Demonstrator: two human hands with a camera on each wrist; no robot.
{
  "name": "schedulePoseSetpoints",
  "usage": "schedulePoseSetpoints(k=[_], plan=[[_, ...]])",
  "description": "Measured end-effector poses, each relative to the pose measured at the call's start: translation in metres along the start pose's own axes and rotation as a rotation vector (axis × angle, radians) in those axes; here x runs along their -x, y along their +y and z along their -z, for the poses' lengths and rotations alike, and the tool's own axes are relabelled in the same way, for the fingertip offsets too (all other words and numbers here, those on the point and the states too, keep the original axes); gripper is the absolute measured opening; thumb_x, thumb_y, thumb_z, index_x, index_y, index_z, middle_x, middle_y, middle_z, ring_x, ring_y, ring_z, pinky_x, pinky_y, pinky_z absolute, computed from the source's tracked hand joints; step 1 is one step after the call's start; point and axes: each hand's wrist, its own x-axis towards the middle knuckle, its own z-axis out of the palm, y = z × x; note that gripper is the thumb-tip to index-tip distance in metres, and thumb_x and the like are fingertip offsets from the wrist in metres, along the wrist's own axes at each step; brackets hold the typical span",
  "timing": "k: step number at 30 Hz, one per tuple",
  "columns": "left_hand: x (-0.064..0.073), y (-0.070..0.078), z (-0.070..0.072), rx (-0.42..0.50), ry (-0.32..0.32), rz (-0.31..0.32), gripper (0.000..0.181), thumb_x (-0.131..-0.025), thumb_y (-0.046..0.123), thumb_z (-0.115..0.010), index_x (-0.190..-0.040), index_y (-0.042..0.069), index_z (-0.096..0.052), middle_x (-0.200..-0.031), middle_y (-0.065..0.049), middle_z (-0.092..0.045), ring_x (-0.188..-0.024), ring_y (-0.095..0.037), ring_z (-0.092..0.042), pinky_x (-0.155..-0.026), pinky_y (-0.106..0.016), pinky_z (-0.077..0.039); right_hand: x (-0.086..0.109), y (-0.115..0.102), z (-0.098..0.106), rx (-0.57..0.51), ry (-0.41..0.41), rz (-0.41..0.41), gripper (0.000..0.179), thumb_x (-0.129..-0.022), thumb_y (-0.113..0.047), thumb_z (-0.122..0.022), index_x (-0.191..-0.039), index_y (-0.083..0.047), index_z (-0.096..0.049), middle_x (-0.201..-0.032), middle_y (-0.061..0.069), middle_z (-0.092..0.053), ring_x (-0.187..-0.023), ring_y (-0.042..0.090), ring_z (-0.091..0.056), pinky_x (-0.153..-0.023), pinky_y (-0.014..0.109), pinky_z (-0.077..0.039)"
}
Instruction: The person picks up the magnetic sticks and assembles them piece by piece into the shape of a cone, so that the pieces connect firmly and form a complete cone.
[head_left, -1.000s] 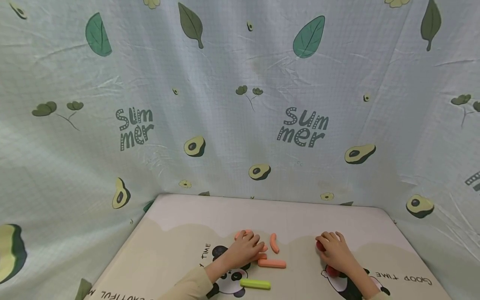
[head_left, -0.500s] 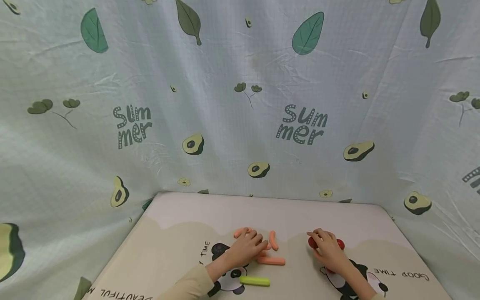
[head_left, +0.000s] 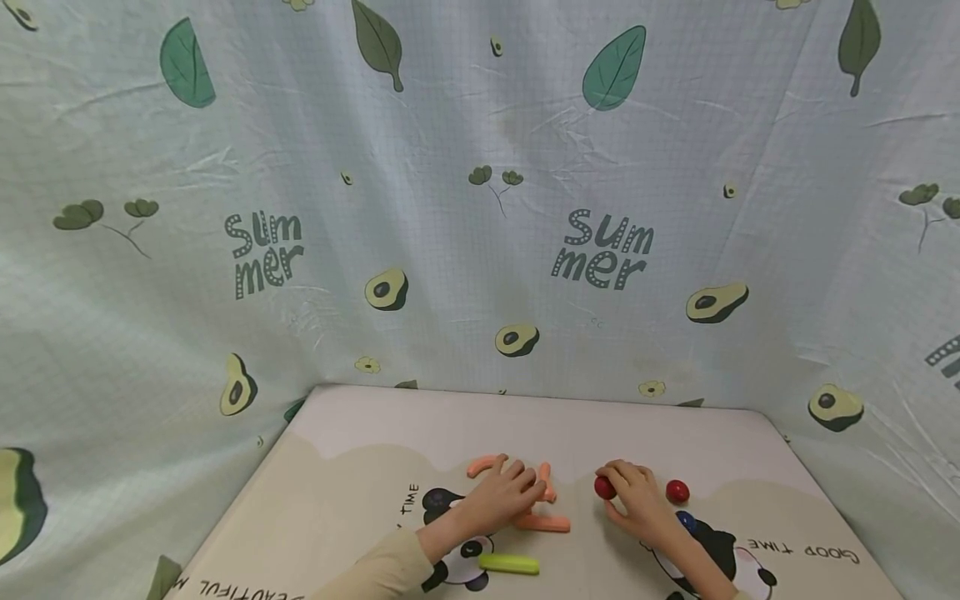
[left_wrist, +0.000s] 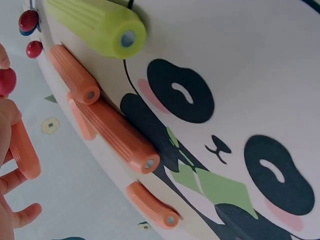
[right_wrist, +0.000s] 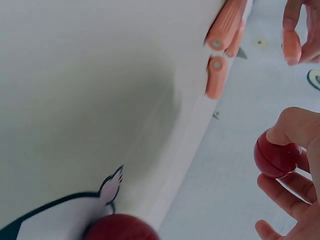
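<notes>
My left hand (head_left: 502, 492) pinches a short orange ribbed stick (left_wrist: 24, 150) between thumb and fingers, just above the table. Several more orange sticks lie by it, among them a long one (left_wrist: 125, 135) and a short curved one (left_wrist: 152, 205). A red ball (right_wrist: 275, 156) is gripped by the fingertips of my right hand (head_left: 641, 504), to the right of the orange sticks. Another red ball (head_left: 677, 492) rests beyond that hand, and a blue ball (head_left: 686, 521) is partly covered by the wrist. A yellow-green stick (head_left: 509, 564) lies nearer me.
The table (head_left: 337, 483) has a printed cover with pandas and lettering. A patterned curtain (head_left: 480, 250) rises behind its far edge and along both sides. More table surface extends to the left and right of the hands.
My right hand has moved left with a red ball, leaving another red ball and the blue ball in sight. My left hand has shifted slightly right, with an orange stick now raised in its fingers.
</notes>
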Motion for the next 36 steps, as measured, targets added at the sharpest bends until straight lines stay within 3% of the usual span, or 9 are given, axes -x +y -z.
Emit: schedulePoseSetpoints(k=[7,14,21,26,36], plan=[[-0.003,0.004,0.004,-0.027,-0.061,-0.019,0.038,-0.098,0.015,-0.015,-0.104,0.019,-0.053,-0.086,0.007,-0.055,-0.073,-0.011,-0.047,-0.073,-0.031,-0.041,-0.003,-0.012,0.0,-0.045,-0.022,0.013,0.044,-0.059,-0.016,-0.079,-0.099,-0.012,-0.061,-0.094,-0.001,-0.055,-0.089,0.015,-0.053,-0.077,0.042,-0.039],[-0.004,0.007,0.007,0.004,-0.066,-0.032,0.031,-0.095,0.02,-0.02,-0.096,0.021,-0.052,-0.082,0.008,-0.053,-0.073,-0.01,-0.044,-0.072,-0.032,-0.04,-0.005,-0.024,0.002,-0.073,-0.056,0.011,0.043,-0.063,-0.019,-0.077,-0.102,-0.016,-0.061,-0.095,-0.004,-0.053,-0.09,0.011,-0.051,-0.08,0.039,-0.038],[-0.004,0.01,0.009,0.052,-0.079,-0.032,0.013,-0.09,0.024,-0.042,-0.099,0.022,-0.051,-0.086,0.008,-0.054,-0.076,-0.01,-0.046,-0.072,-0.032,-0.038,-0.009,-0.033,0.002,-0.07,-0.062,0.033,0.043,-0.062,-0.021,-0.078,-0.101,-0.016,-0.06,-0.094,-0.005,-0.053,-0.09,0.011,-0.051,-0.079,0.04,-0.039],[-0.003,0.011,0.01,0.049,-0.094,-0.033,0.017,-0.086,0.026,-0.053,-0.103,0.023,-0.052,-0.088,0.008,-0.055,-0.076,-0.01,-0.046,-0.072,-0.032,-0.037,-0.009,-0.037,0.001,-0.075,-0.048,0.065,0.043,-0.062,-0.021,-0.077,-0.101,-0.014,-0.061,-0.094,-0.005,-0.053,-0.089,0.01,-0.051,-0.079,0.041,-0.039],[-0.001,0.009,0.013,0.094,-0.101,-0.04,0.02,-0.087,0.025,-0.053,-0.106,0.023,-0.051,-0.092,0.008,-0.056,-0.08,-0.01,-0.047,-0.077,-0.035,-0.04,-0.01,-0.045,-0.001,-0.084,-0.056,0.083,0.044,-0.061,-0.024,-0.078,-0.101,-0.015,-0.061,-0.094,-0.005,-0.054,-0.09,0.011,-0.051,-0.08,0.04,-0.038]])
